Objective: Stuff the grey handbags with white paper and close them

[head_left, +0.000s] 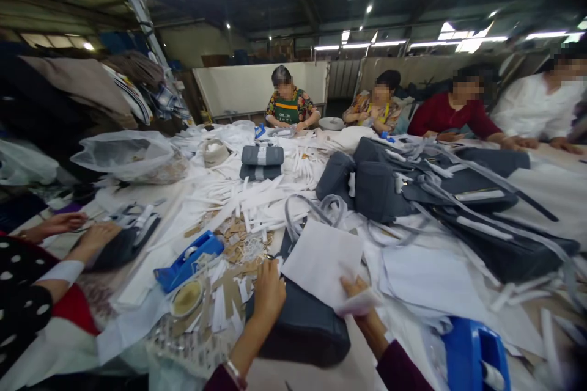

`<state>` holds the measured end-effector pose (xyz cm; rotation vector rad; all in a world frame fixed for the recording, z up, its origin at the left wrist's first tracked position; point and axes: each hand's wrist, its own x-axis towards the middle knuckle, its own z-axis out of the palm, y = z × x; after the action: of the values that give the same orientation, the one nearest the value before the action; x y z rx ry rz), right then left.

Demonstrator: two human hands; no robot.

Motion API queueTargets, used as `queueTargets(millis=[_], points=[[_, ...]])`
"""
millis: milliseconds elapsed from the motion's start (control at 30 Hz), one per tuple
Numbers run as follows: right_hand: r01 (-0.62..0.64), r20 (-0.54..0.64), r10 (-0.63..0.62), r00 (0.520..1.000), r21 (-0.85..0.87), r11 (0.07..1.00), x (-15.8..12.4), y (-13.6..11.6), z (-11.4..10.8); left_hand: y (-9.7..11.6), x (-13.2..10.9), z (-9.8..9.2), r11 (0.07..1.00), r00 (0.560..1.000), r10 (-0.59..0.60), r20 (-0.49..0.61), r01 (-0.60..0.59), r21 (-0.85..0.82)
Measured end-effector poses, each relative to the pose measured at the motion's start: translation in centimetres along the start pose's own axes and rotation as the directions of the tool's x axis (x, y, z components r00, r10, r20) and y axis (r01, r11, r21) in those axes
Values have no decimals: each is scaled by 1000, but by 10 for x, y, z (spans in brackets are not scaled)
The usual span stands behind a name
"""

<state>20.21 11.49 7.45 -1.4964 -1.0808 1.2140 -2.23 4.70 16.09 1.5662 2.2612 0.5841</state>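
Note:
A dark grey handbag (pixel 302 324) lies in front of me, its pale wrapped handles (pixel 337 211) pointing away. Across its upper part is a white paper sheet (pixel 323 259). My right hand (pixel 360 296), slightly blurred, grips this sheet at its lower right corner, where the paper folds over. My left hand (pixel 269 290) is closed at the bag's upper left edge, close to a small metal part. What its fingers pinch is hidden. Left of that hand are brown and white paper strips (pixel 229 293) and a round tub (pixel 187 298).
Blue tape dispensers stand at left (pixel 189 261) and lower right (pixel 477 354). More grey bags (pixel 376 186) are piled at right, beside stacked white sheets (pixel 426 275). A co-worker's hands (pixel 98 238) work at far left. Several people sit across the table.

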Motion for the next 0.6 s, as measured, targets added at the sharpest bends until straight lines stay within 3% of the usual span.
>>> queueTargets(millis=[67, 133, 300, 367, 433, 533, 600], points=[[-37, 15, 36, 999, 85, 996, -4, -8, 3, -28, 17, 1, 981, 979, -149, 137, 129, 148], [-68, 45, 63, 997, 105, 992, -9, -19, 6, -44, 25, 6, 969, 945, -207, 252, 163, 187], [-76, 152, 54, 987, 141, 987, -18, -38, 17, -53, 25, 14, 968, 944, -237, 228, 208, 142], [-86, 137, 66, 988, 149, 985, -19, -39, 21, -57, 24, 11, 961, 942, -273, 193, 277, 6], [-100, 116, 84, 990, 137, 985, -19, -37, 23, -62, 21, 7, 921, 954, -268, 132, 294, -257], [-155, 158, 135, 978, 125, 980, -16, -36, 24, -71, 10, -1, 781, 981, -194, 9, 160, -604], [-236, 263, 196, 945, 131, 963, -14, -37, 24, -76, 1, -7, 736, 992, -127, -26, 77, -672]])
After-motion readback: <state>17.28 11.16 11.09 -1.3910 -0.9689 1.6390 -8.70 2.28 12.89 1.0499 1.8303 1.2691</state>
